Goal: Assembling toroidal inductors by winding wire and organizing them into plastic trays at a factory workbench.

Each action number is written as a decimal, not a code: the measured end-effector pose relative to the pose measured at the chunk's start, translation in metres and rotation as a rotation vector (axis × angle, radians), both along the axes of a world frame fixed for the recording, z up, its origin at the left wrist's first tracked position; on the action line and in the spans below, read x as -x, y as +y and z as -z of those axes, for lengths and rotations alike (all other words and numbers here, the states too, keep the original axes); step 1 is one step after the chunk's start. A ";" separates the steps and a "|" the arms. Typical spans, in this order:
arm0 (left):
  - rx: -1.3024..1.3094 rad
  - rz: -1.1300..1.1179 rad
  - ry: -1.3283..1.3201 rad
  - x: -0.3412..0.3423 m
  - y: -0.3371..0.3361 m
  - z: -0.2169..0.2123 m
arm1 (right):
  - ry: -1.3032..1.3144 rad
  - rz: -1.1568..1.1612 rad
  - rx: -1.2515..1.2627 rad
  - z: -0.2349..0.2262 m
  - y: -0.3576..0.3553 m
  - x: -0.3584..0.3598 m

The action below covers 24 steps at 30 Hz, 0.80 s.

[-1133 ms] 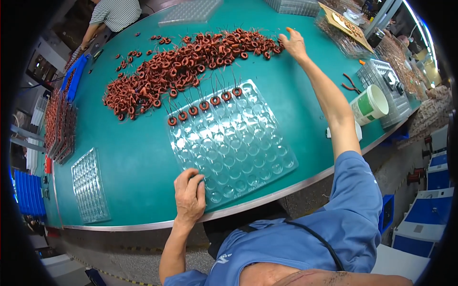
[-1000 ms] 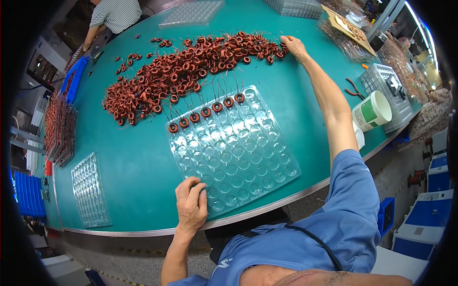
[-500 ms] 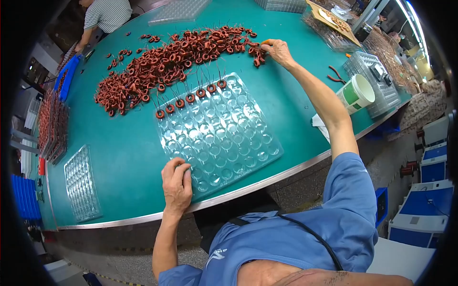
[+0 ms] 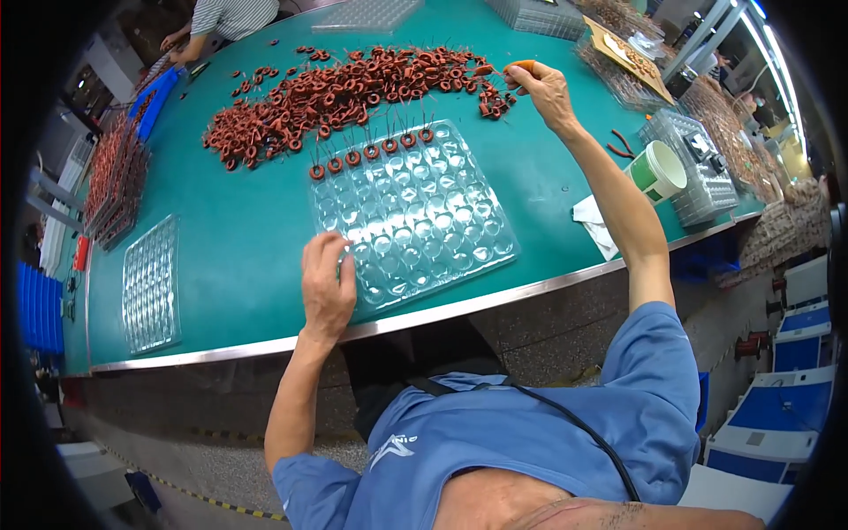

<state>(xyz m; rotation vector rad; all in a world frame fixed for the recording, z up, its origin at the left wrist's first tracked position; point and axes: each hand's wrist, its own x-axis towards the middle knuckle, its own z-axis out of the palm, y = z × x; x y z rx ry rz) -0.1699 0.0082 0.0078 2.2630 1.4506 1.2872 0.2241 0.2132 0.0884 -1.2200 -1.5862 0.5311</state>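
A clear plastic tray [image 4: 415,221] with rows of round pockets lies before me. Several red-brown ring coils [image 4: 372,152] with upright wire leads stand along its far row. Beyond it spreads a long heap of similar ring coils [image 4: 353,93]. My right hand [image 4: 546,93], an orange cover on one finger, is at the heap's right end beside a small cluster of coils [image 4: 495,103]. Its fingertips are pinched together; what they hold is too small to make out. My left hand [image 4: 329,287] is by the tray's near left edge, thumb and fingers apart, holding nothing visible.
Right of the tray are red-handled pliers [image 4: 621,146], a white-green bucket [image 4: 658,170], a white cloth [image 4: 596,228] and stacked trays [image 4: 702,177]. Another tray [image 4: 152,287] lies at left, near coil-filled stacked trays [image 4: 117,177] and a blue bin [image 4: 157,97]. A person [image 4: 231,19] works at far left.
The whole view has shifted. My right hand has drawn slightly away from the coil cluster, still pinched. My left hand's thumb and fingers have spread beside the tray.
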 end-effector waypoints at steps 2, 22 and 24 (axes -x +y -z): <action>0.136 0.054 -0.227 -0.014 0.003 -0.023 | 0.036 -0.103 -0.025 -0.012 -0.031 0.019; 0.673 0.782 -1.088 -0.118 0.011 -0.065 | 0.310 -0.375 0.074 -0.018 -0.188 0.080; 0.670 0.780 -1.064 -0.115 0.010 -0.063 | 0.332 -0.354 0.043 -0.015 -0.188 0.084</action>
